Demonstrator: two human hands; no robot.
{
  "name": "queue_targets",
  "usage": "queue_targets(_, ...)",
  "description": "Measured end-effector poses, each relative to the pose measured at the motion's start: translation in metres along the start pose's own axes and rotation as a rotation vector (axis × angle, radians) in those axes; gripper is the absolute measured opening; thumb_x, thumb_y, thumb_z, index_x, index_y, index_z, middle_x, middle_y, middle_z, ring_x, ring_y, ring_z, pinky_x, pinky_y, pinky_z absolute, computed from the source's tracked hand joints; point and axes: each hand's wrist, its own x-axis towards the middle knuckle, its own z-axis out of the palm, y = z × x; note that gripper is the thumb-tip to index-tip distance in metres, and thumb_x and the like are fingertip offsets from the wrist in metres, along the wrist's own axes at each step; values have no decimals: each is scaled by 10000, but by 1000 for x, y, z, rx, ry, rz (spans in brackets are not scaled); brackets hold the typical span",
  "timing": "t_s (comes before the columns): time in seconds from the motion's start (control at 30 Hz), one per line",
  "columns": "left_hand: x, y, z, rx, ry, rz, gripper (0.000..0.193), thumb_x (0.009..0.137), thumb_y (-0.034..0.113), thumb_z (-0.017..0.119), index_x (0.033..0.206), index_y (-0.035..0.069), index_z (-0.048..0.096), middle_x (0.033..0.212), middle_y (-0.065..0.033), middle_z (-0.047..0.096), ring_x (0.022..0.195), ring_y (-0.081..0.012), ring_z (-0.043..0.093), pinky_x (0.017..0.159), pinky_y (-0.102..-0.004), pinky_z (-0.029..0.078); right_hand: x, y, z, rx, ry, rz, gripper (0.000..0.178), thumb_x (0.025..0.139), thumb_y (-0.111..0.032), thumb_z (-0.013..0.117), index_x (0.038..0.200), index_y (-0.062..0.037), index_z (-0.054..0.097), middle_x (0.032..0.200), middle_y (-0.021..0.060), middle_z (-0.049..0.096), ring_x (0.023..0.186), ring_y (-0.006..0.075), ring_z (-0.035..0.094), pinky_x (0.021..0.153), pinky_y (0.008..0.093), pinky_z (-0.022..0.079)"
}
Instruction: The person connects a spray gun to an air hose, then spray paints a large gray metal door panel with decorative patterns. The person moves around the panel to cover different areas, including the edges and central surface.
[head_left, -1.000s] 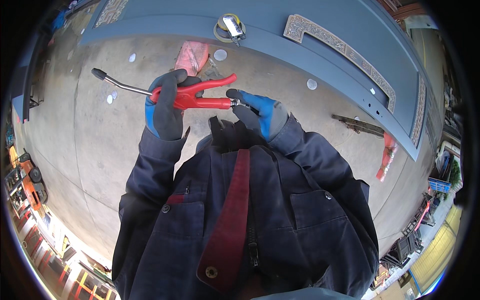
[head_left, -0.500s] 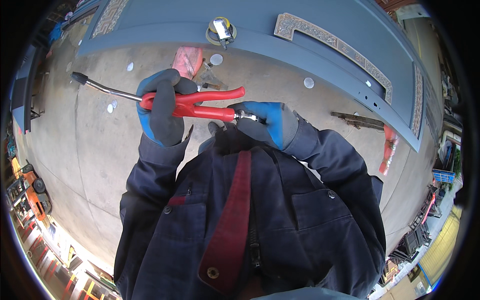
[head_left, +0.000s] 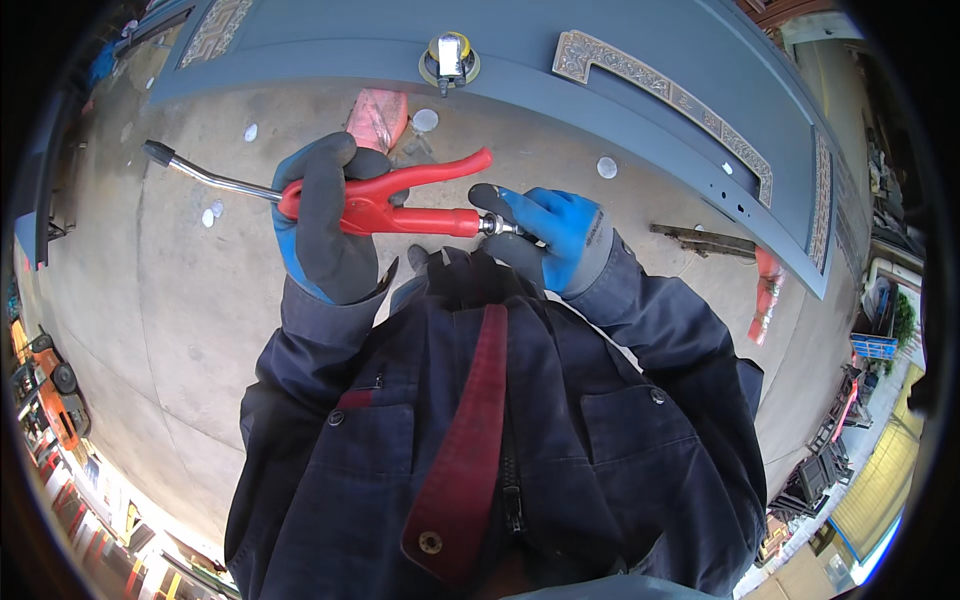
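A red air blow gun (head_left: 400,200) with a bent metal nozzle and black tip lies crosswise in front of my chest. My left hand (head_left: 325,215), in a blue and grey glove, is wrapped round the body near the nozzle end. The gun's red lever stands away from its handle. At the handle's right end sits a metal air fitting (head_left: 495,224). My right hand (head_left: 555,235), gloved alike, grips the outer part of this fitting between thumb and fingers. Its far end is hidden in the glove.
Beyond my hands lies a large blue-grey door panel (head_left: 500,60) with an ornate strip (head_left: 680,100). A round sander (head_left: 450,62) rests near its edge. Pink-wrapped supports (head_left: 378,118) and a wooden piece (head_left: 705,242) are under it. An orange machine (head_left: 52,390) stands far left.
My right hand has slid slightly right along the fitting and its fingers have shifted, so more metal shows. The gun's lever and handle now look further apart. My left hand keeps its hold.
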Motion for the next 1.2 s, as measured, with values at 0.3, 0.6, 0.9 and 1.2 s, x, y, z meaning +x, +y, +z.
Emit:
queue_targets(0.3, -2, 0, -11, 73, -109, 155, 271, 1075, 159, 513, 1284, -6, 562, 1032, -160, 627, 875, -260, 650, 750, -420, 576, 4, -10, 15, 343, 17, 43, 538, 921, -200, 746, 1430, -99, 605, 919, 142, 708, 678, 262, 676, 620, 360, 522)
queue_targets(0.6, 1, 14, -1, -55, 14, 64, 224, 1012, 172, 615, 1174, 17, 629, 903, -113, 677, 808, -228, 676, 708, -390, 575, 6, -28, -1, 390, -139, 86, 322, 966, -163, 703, 1254, -25, 664, 883, 105, 727, 755, 218, 718, 700, 322, 548)
queue_targets(0.9, 5, 5, 10, -80, 16, 124, 194, 987, 178, 642, 1112, 30, 638, 862, -109, 664, 736, -199, 633, 678, -356, 553, 1, -38, -11, 371, -216, 175, 253, 989, -192, 666, 1168, -15, 646, 861, 149, 733, 728, 281, 742, 644, 368, 563)
queue_targets(1.2, 13, -5, 13, -119, 52, -10, 265, 981, 264, 656, 1131, 47, 634, 850, -104, 641, 683, -208, 633, 579, -358, 537, 5, -25, 1, 634, -318, 231, 249, 1037, -254, 603, 1098, -23, 677, 822, 79, 700, 722, 175, 677, 660, 328, 528)
